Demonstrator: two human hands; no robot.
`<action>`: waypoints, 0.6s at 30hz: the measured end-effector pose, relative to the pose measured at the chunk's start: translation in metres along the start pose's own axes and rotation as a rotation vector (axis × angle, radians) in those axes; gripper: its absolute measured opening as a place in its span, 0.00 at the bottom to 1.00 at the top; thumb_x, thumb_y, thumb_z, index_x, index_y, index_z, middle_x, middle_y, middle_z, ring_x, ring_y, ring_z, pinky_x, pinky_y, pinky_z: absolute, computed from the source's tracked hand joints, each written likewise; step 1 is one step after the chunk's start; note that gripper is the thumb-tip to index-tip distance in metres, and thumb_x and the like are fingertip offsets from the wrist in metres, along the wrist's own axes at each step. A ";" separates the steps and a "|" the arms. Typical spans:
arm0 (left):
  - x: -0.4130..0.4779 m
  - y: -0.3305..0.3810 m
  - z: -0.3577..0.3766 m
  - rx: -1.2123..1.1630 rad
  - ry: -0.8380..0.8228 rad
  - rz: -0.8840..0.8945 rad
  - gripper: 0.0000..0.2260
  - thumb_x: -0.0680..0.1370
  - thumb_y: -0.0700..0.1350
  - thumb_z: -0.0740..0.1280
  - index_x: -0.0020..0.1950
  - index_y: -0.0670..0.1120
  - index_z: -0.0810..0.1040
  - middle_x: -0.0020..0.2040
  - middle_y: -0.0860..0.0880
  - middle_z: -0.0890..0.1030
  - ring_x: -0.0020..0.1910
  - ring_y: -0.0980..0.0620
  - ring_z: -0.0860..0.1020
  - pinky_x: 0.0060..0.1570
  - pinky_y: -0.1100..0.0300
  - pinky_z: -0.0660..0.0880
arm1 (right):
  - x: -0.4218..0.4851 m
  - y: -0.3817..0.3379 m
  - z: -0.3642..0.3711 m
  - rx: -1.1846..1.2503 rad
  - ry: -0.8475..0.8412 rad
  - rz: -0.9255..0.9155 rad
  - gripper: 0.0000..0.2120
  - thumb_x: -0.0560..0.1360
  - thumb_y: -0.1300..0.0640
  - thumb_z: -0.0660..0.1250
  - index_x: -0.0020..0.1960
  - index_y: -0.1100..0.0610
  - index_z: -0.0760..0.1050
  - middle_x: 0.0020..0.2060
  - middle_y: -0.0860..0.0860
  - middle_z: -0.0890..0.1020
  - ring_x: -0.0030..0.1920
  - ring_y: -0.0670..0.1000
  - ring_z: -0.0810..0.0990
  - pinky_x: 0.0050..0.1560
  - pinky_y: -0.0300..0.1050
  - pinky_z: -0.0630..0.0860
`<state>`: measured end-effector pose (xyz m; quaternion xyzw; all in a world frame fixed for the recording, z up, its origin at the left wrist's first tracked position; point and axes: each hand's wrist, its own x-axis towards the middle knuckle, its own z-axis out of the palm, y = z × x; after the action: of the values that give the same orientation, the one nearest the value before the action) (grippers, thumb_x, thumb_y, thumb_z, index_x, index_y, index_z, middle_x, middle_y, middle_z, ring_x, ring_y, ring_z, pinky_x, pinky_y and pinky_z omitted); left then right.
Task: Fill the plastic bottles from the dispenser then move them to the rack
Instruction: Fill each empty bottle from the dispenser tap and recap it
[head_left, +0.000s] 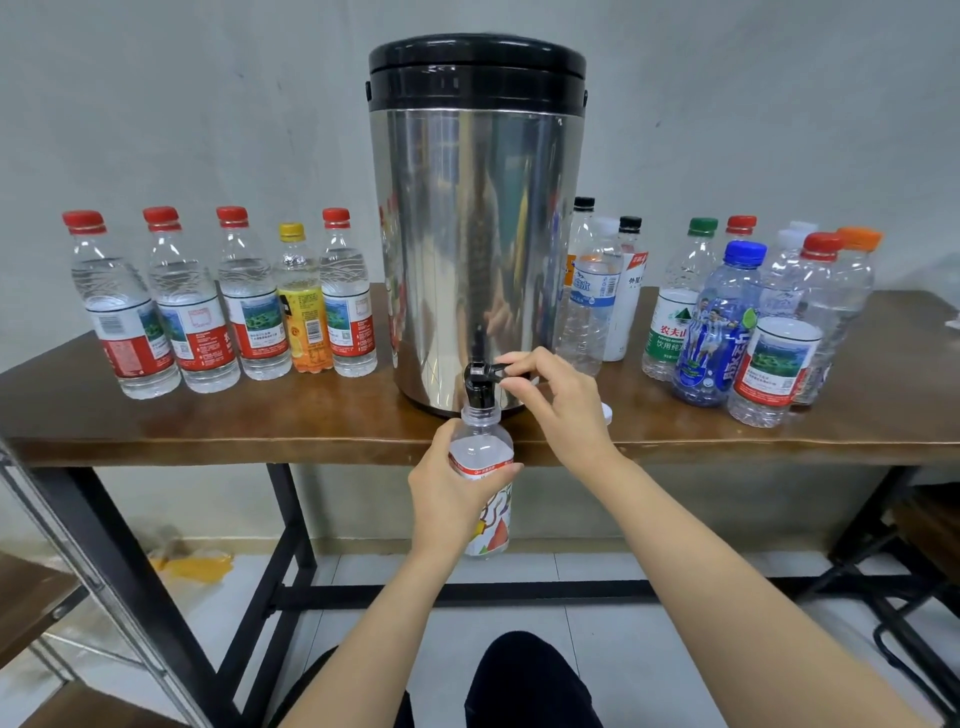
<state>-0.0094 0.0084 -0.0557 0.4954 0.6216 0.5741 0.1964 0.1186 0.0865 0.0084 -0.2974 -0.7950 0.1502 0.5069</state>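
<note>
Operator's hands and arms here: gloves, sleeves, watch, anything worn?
Nothing worn: left hand and right hand are bare, with no gloves, rings or tape. The left forearm and right forearm are uncovered down to the frame's bottom edge; no sleeve cuff, watch or wristband shows.

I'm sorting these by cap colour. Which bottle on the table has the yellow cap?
The bottle with the yellow-and-orange label, fourth from the left in the row left of the dispenser; red-capped bottles stand either side of it.

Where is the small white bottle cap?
In the head view, the small white bottle cap lies on the brown wooden table, just right of the right hand.
</note>
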 end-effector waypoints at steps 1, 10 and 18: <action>0.000 0.000 0.000 -0.002 -0.001 -0.001 0.27 0.67 0.55 0.79 0.60 0.61 0.69 0.50 0.62 0.77 0.47 0.62 0.78 0.41 0.78 0.70 | 0.000 0.000 0.001 0.011 0.009 0.007 0.13 0.77 0.43 0.62 0.49 0.51 0.77 0.51 0.30 0.78 0.50 0.47 0.80 0.48 0.53 0.79; 0.003 -0.002 0.000 -0.013 -0.023 0.010 0.28 0.67 0.54 0.79 0.61 0.59 0.70 0.52 0.59 0.77 0.47 0.59 0.78 0.40 0.77 0.71 | -0.001 -0.003 0.001 0.042 0.009 0.025 0.11 0.77 0.46 0.64 0.49 0.52 0.77 0.52 0.36 0.80 0.47 0.47 0.81 0.48 0.53 0.79; 0.005 0.000 -0.006 -0.033 -0.076 0.002 0.27 0.67 0.53 0.79 0.60 0.60 0.69 0.50 0.63 0.76 0.46 0.64 0.77 0.38 0.80 0.70 | -0.002 -0.013 -0.001 0.043 -0.005 0.083 0.03 0.77 0.49 0.66 0.47 0.48 0.74 0.52 0.37 0.80 0.49 0.51 0.82 0.48 0.55 0.79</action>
<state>-0.0160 0.0094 -0.0523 0.5144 0.6035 0.5652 0.2275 0.1157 0.0747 0.0140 -0.3190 -0.7797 0.1890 0.5046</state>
